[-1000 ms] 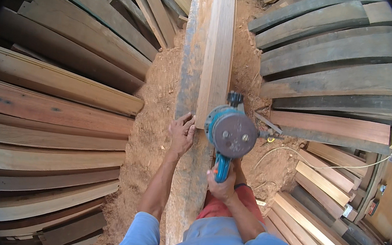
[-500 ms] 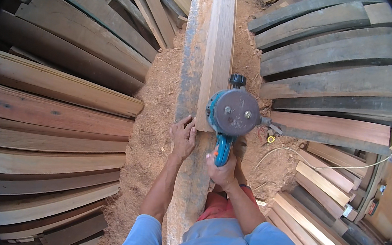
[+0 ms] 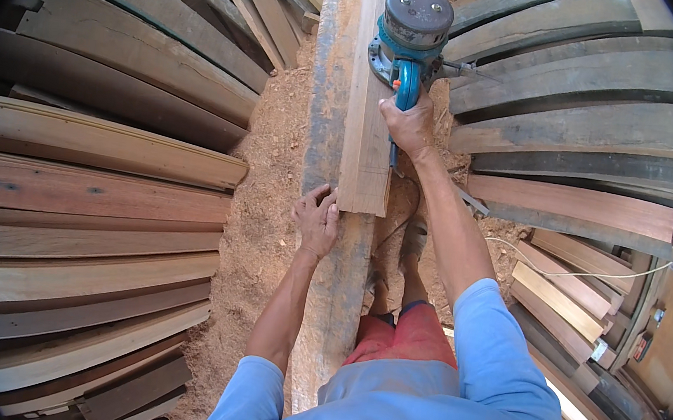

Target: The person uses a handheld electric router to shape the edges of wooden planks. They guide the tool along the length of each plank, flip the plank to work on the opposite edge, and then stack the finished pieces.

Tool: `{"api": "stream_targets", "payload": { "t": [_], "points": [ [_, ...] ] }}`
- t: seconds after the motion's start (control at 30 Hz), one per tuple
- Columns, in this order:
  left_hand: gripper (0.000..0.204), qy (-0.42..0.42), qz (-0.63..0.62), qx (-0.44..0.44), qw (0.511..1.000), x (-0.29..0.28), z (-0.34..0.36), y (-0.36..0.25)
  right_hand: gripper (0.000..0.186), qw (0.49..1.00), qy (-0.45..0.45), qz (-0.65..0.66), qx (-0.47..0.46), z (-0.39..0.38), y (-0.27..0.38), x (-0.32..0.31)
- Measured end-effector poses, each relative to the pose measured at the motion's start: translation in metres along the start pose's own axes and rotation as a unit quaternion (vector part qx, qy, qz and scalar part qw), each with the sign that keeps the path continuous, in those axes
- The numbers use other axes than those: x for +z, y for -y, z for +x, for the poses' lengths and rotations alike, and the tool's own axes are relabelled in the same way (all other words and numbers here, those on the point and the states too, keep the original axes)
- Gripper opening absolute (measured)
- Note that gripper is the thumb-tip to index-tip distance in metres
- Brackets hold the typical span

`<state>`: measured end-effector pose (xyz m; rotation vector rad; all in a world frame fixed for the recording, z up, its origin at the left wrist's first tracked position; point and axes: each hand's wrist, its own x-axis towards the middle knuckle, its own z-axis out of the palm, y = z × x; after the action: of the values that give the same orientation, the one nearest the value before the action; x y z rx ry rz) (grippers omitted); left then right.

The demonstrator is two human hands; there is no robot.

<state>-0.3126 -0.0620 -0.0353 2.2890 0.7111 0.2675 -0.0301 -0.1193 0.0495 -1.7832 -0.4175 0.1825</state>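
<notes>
Stacked planks (image 3: 96,207), sawdust floor (image 3: 271,161), white cord (image 3: 587,272)

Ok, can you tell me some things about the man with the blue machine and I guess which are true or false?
1. The right hand grips the blue power tool. True.
2. The left hand is on the tool too. False: it rests at the near end of the pale plank.
3. Sawdust covers the ground. True.
4. The stacked boards lie only on one side. False: they lie on both sides.
</notes>
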Motion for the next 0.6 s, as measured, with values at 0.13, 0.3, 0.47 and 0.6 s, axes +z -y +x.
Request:
{"api": "stream_targets", "payload": {
  "t": [0.13,0.3,0.47,0.6],
  "points": [
    [0.036,-0.002,-0.009,0.002,1.0,0.001,-0.001,0.005,0.038,1.0,0.011,-0.011,0.022,-0.029,0.007,-0.004],
    [0.036,0.002,0.001,-0.016,1.0,0.003,-0.001,0.006,0.037,0.994,0.052,0.012,0.097,-0.113,0.017,-0.018],
    [0.036,0.006,-0.013,-0.023,1.0,0.004,0.001,0.01,0.033,0.992,0.07,0.022,0.104,-0.212,0.037,-0.035],
    [0.036,0.008,-0.011,-0.017,1.0,0.005,0.001,0.013,0.03,0.983,0.09,0.044,0.152,-0.285,0.037,-0.044]
  ]
}}
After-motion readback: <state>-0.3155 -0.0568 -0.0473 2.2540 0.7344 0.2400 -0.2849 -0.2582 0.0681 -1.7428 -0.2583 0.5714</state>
